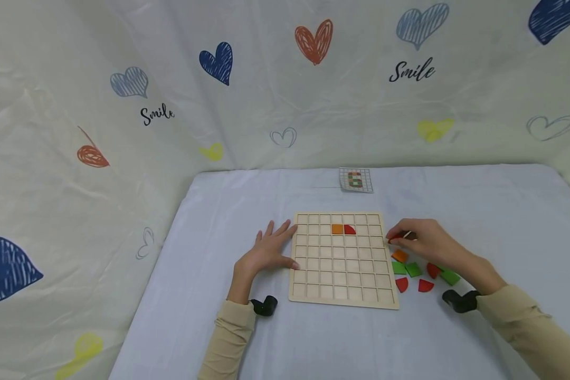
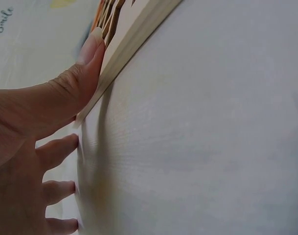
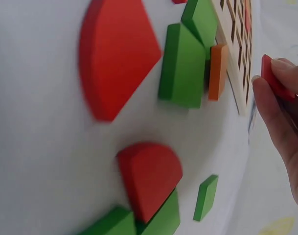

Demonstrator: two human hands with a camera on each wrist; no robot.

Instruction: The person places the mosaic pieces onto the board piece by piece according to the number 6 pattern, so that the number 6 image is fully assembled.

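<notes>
A wooden grid board (image 1: pixel 340 278) lies on the table, with an orange square (image 1: pixel 337 229) and a red quarter-circle (image 1: pixel 349 230) side by side in its second row. My left hand (image 1: pixel 265 253) rests at the board's left edge, fingers spread, its thumb (image 2: pixel 92 51) over the rim. Just past the board's right edge, my right hand (image 1: pixel 420 237) pinches a small red piece (image 3: pixel 276 81) between thumb and finger; the fingers partly cover it. Below that hand lie a loose orange square (image 1: pixel 399 256), several green squares (image 1: pixel 414 269) and several red quarter-circles (image 1: pixel 426 285).
Behind the board, a small printed card (image 1: pixel 356 180) with a coloured pattern on a grid lies on the white tablecloth (image 1: pixel 247 200). A black camera mount (image 1: pixel 266 306) is on the left wrist, another (image 1: pixel 461 302) on the right. A heart-printed curtain (image 1: pixel 247 116) hangs behind the table.
</notes>
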